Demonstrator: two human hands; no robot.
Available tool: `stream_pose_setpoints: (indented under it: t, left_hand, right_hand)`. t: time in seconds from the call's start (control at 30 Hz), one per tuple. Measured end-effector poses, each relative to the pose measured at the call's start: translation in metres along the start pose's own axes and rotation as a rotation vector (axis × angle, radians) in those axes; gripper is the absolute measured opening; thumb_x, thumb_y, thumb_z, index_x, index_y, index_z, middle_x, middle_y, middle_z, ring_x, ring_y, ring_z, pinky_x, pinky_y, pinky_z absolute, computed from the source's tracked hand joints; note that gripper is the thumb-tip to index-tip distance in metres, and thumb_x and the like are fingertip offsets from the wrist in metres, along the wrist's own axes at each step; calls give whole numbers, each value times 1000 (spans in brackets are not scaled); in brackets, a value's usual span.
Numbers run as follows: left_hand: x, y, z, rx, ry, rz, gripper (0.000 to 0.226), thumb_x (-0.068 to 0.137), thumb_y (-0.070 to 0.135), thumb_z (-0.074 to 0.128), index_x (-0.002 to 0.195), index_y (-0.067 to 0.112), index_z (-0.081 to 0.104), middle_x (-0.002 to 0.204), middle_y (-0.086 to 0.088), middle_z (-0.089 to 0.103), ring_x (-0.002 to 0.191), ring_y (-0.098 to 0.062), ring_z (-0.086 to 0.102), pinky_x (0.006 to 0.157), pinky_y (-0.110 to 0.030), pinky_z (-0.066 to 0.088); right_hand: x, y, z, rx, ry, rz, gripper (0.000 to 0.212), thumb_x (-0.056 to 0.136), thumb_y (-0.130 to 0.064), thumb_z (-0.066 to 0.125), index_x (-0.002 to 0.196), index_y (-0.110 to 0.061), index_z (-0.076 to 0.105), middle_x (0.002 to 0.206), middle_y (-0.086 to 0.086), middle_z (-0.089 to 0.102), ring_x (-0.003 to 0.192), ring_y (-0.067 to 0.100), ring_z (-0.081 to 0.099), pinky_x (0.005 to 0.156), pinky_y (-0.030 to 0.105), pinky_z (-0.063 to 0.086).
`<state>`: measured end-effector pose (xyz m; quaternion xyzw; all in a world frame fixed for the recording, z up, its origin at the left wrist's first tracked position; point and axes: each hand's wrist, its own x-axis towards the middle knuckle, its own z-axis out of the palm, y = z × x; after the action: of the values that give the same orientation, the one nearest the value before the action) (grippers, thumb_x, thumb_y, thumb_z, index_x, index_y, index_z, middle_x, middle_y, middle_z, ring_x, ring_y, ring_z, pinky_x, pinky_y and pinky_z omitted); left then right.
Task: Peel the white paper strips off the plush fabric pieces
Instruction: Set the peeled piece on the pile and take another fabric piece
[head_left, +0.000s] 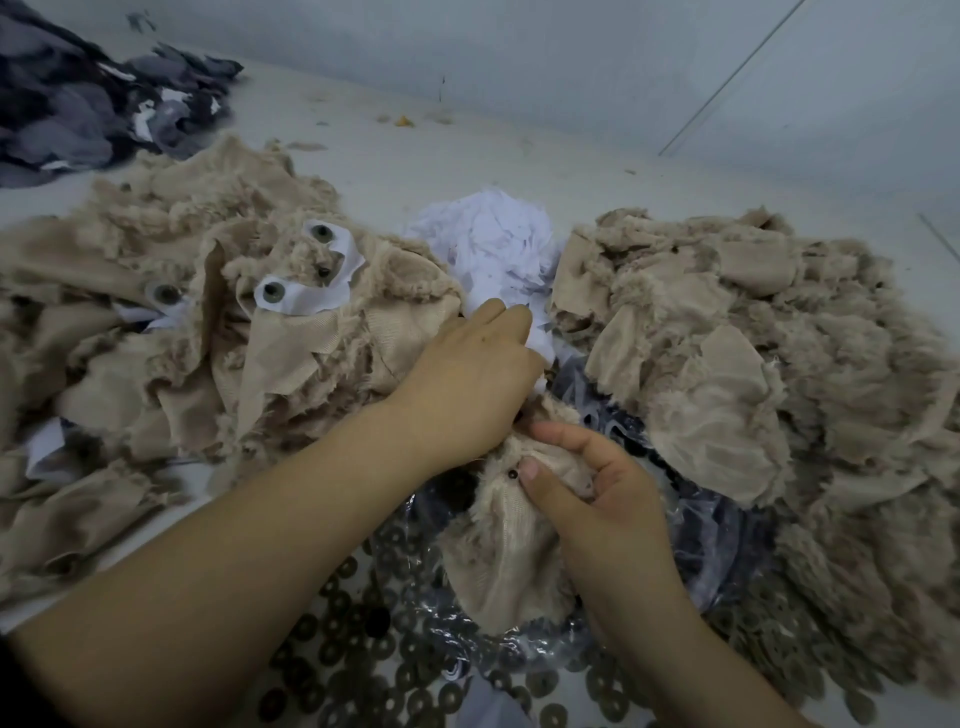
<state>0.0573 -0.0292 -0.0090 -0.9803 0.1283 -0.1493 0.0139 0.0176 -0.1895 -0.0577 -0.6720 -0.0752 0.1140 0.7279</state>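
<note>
We've got the right hand (597, 483) pinching one plush fabric piece (504, 551) low in the middle, thumb and fingers curled into the fuzzy edge just beside a small dark stud, probably to anchor it while the paper comes away. The left hand (467, 374) reaches over it, fingers closed on a white paper strip (535, 338) right at the edge of the heap of crumpled white paper (493, 249), so our guess is it's either mid-peel or dropping the strip on the discard heap; we can't tell if that strip is fully free of the fabric

Sorting looks deliberate: the left pile of beige plush (156, 291) has pieces with white strips and round grey eye buttons (272, 292) showing, so those are likely still to do. The right pile of beige plush (753, 338) shows no paper, so probably finished

Material-wise the plush is shaggy on one side and a smooth woven backing on the other, edges frayed and floppy. The paper is thin and crinkles easily, so it could tear if yanked. Near us there's a crinkly clear plastic bag (597, 400) and lots of flat ring-shaped washers (363, 649) scattered on the pale bench (467, 156), plus dark grey fabric scraps (78, 104) at the far left
</note>
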Motion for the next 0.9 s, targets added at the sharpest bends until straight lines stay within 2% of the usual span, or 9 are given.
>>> stream_pose_setpoints:
  t: [0.07,0.13,0.23,0.33,0.47,0.6,0.73,0.8,0.9]
  left_hand:
    - [-5,-1,-1,-3,46,-1,17,87,8,54,92,13,69,101,-3,47,94,-22,38,77,-38,40]
    - [-11,-2,-3,-42,131,21,11,87,9,61,84,10,71,102,-6,54,94,-26,43,77,-42,42]
    - [-18,-1,-6,-166,204,74,12,87,15,67,78,8,69,89,-6,62,85,-27,50,70,-46,45]
    - [-24,1,-6,-281,193,45,12,91,12,59,81,6,61,68,-8,56,72,-27,47,59,-44,45]
    - [-27,2,-2,-299,209,24,7,93,10,58,87,7,61,63,-8,53,65,-27,45,56,-36,37]
    - [-28,1,1,-376,212,42,20,95,29,57,90,17,72,66,0,62,69,-22,48,67,-37,40]
    - [-33,-2,3,-557,129,-10,13,88,26,71,101,25,74,80,-1,61,76,-19,52,72,-38,45]
    - [-36,-4,3,-645,104,-41,19,84,21,75,102,25,71,86,-1,55,80,-19,54,71,-38,48]
    - [-38,-6,0,-739,70,-37,27,81,13,77,104,23,66,92,7,62,91,-15,56,77,-41,52]
  right_hand:
    - [0,-1,0,2,0,-22,29,88,-10,73,103,-34,72,109,-12,75,104,10,71,89,38,59]
    - [0,-1,-1,7,1,-57,36,88,-9,74,111,-36,68,112,-18,72,105,6,69,86,30,60]
    - [1,-1,-1,-10,3,-100,45,87,-11,74,113,-46,64,114,-32,66,103,-4,66,78,13,56]
    - [0,-1,-1,20,-11,-94,52,88,-10,74,122,-48,61,114,-39,62,104,-9,64,76,10,54]
    - [-1,-2,-1,16,-42,-102,55,89,-5,71,126,-44,58,101,-50,60,94,-24,59,70,2,49]
    - [-1,-3,-1,18,-42,-100,52,89,-3,70,125,-41,61,105,-40,65,96,-11,66,73,10,54]
    - [-1,-2,-2,45,-35,-69,47,89,-3,70,127,-30,65,117,-8,73,105,12,71,86,32,60]
    - [-1,-3,-1,44,-21,-72,42,88,-1,70,121,-27,69,114,-5,75,103,13,72,84,32,60]
    - [-2,-4,-1,20,2,-84,30,85,-2,73,100,-27,76,97,-9,78,90,9,74,70,20,59]
